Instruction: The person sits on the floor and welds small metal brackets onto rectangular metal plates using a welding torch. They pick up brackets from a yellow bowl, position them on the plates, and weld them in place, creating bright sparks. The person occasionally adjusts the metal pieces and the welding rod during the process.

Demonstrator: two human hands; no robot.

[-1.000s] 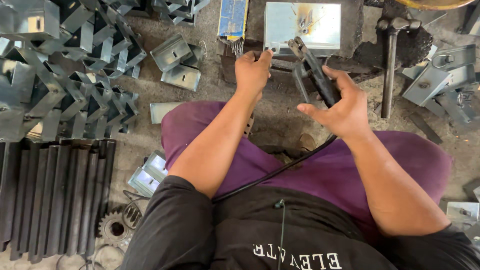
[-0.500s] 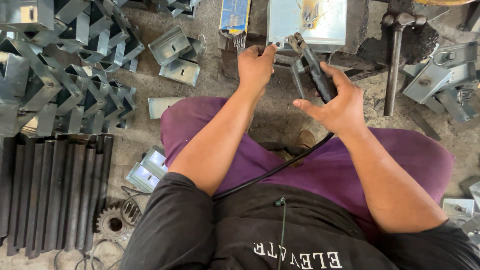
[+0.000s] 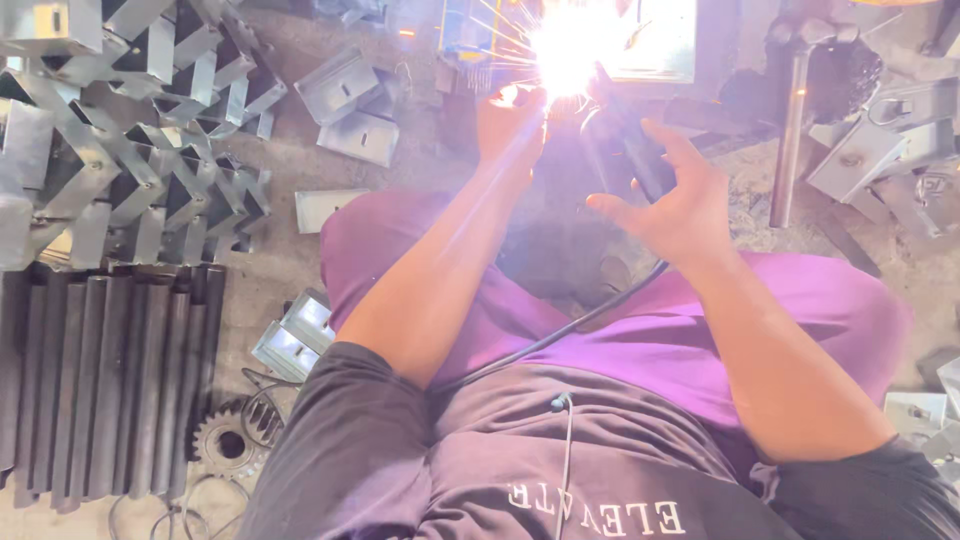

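Welding arc (image 3: 566, 45) blazing top centre, sparks fanning out, glare washing out most of the workpiece under it.

Right hand (image 3: 672, 205) wrapped loosely round dark electrode holder (image 3: 628, 130); thumb and palm gripping the handle, index and other fingers splayed outward, prob. to steady the angle while keeping clear of heat. Holder tip aimed up-left into the arc. Black cable (image 3: 560, 335) trailing from holder back across purple trousers (image 3: 660, 330) toward the body, draped over the lap so it stays off the work.

Left hand (image 3: 510, 125) right at the arc's lower left edge, fingers curled down, apparently pinning a small part in place; glare hides what exactly, so grip on it can't be told for sure. Forearm braced along left thigh for support.

Seated low on the floor, knees apart, work set between them within reach.

Around: stacked bent galvanised brackets (image 3: 130, 130) upper left, piled in interlocked rows; two loose ones (image 3: 350, 110) nearer the work. Dark ribbed steel bars (image 3: 100, 380) lying side by side lower left, gear wheel (image 3: 225, 445) just beside their lower end. Hammer (image 3: 795, 120) upright-ish at right, more brackets (image 3: 870, 150) beyond.

Packages: blue-and-yellow rectangular box (image 3: 465, 30) just left of arc, pale printed carton (image 3: 660, 40) right of it, both partly bleached by glare.
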